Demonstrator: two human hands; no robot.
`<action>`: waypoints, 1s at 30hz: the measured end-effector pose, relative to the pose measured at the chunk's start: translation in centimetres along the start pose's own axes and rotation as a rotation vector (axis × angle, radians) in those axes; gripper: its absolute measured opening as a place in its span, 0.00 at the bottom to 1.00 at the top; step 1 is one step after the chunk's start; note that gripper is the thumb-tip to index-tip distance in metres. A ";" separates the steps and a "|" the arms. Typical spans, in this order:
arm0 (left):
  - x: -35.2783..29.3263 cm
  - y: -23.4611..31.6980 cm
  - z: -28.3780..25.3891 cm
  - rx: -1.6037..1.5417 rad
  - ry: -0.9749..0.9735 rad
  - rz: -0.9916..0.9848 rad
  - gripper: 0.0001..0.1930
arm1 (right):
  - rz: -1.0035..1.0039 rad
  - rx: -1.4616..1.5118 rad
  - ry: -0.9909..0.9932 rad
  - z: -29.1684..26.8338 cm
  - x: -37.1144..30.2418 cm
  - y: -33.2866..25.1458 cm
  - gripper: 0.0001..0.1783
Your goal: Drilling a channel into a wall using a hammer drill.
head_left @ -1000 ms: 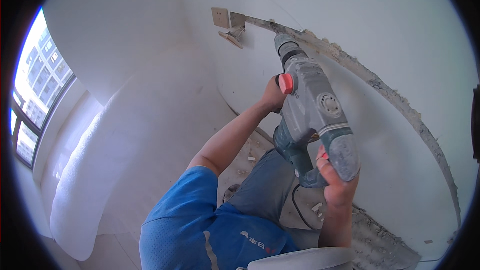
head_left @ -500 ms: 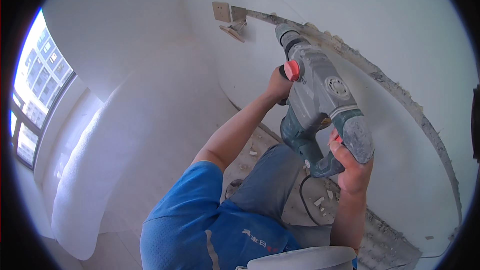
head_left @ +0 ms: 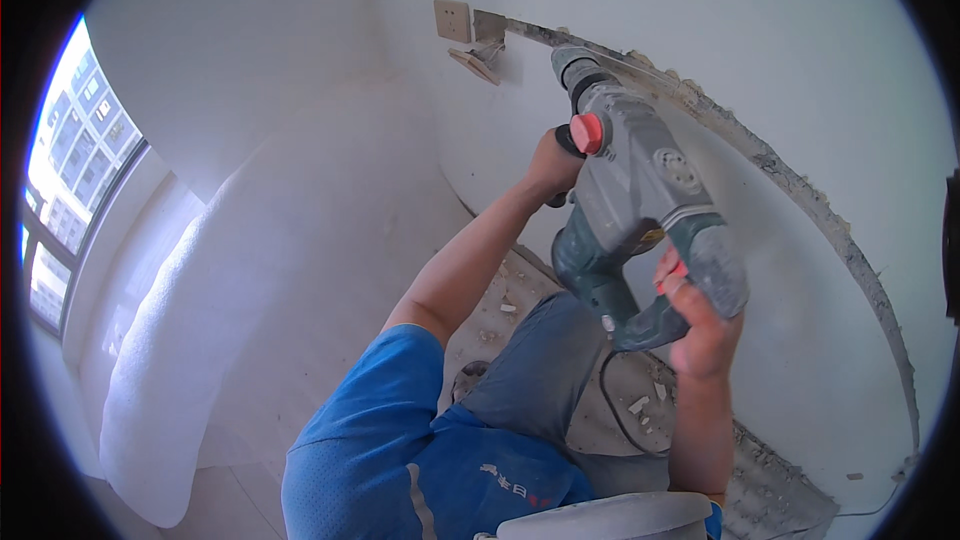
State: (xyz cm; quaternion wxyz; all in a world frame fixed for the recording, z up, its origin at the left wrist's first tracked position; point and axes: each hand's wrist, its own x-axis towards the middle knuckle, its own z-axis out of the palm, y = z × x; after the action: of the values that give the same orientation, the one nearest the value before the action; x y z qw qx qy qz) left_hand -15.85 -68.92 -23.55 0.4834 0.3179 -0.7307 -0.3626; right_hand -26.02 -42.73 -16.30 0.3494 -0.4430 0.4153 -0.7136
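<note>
A dusty grey and dark green rotary hammer drill (head_left: 640, 170) with a red knob is held up against the wall. My left hand (head_left: 557, 165) is wrapped round its side handle, near the front. Around the rear grip, by the red trigger, my right hand (head_left: 703, 333) is closed. The drill's nose points at the rough groove (head_left: 740, 135) cut in the white wall; its bit tip is hidden from this view. At the groove's left end is an open box recess (head_left: 490, 26), with a loose socket plate (head_left: 474, 66) hanging by its wires.
A fixed wall socket (head_left: 452, 20) sits left of the recess. Plaster rubble (head_left: 640, 406) lies on the floor along the wall, with a black cable (head_left: 612, 405) running down from the drill. A window (head_left: 75, 180) is at far left, beside a white sheet-like covering (head_left: 170, 390).
The socket and recess sit slightly farther right and the groove slightly lower in view. The drill stays at the groove in both hands, with its rear grip a little higher and farther left.
</note>
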 end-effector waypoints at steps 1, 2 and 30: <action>-0.6 -0.9 -0.6 0.004 0.004 -0.004 0.15 | 0.002 0.000 0.005 0.7 -1.0 0.7 0.12; -0.8 -1.7 -0.9 0.034 0.021 0.027 0.15 | -0.007 -0.009 0.014 1.4 -1.6 1.3 0.11; -0.9 -5.4 -0.1 -0.352 -0.114 -0.056 0.30 | 0.010 -0.178 -0.112 2.4 -1.8 1.1 0.15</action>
State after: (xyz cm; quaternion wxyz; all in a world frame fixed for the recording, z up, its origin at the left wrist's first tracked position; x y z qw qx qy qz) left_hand -14.87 -71.15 -28.50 0.4791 0.2276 -0.6729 -0.5157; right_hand -22.95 -42.28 -17.30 0.3350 -0.5092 0.4593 -0.6462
